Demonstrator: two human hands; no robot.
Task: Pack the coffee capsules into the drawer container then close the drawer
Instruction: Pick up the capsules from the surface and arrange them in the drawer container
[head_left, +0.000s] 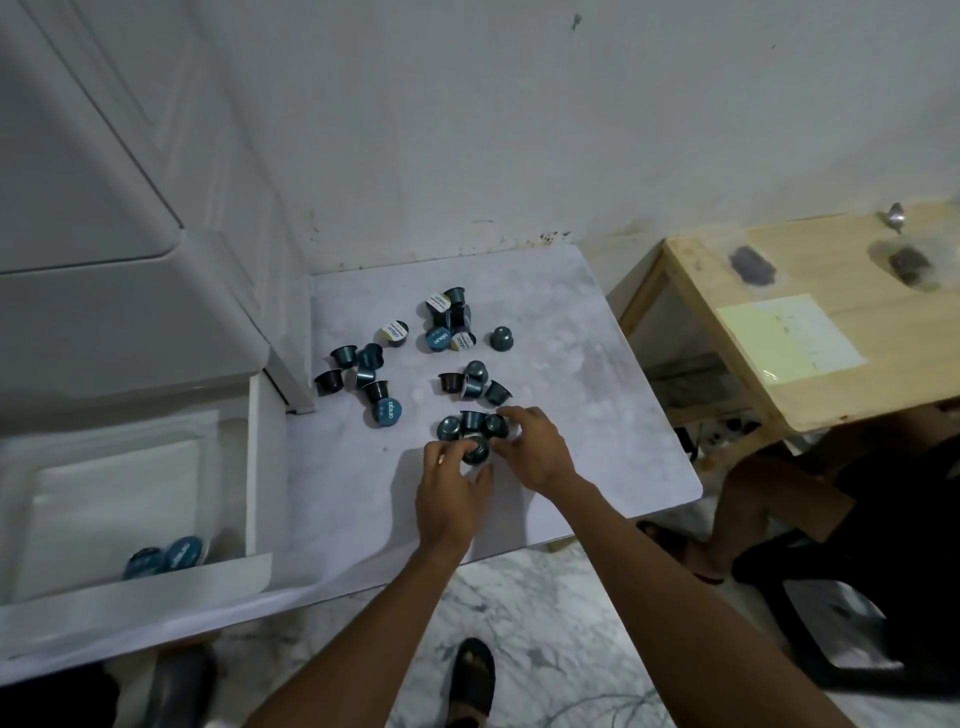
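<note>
Several dark blue coffee capsules (379, 379) lie scattered on the pale marble table (597, 395). My left hand (452, 499) and my right hand (535, 447) close together around a small cluster of capsules (475, 434) near the table's middle; fingers of both touch a capsule (476, 450) between them. At the lower left the white drawer (119, 499) stands pulled out of the white container (104, 322), with two capsules (166, 557) lying in its front corner.
A wooden side table (831, 322) with a sheet of paper, dark packets and a spoon stands to the right. Another person's legs and a dark stool are at the lower right. My sandalled foot (470, 680) rests on the marble floor.
</note>
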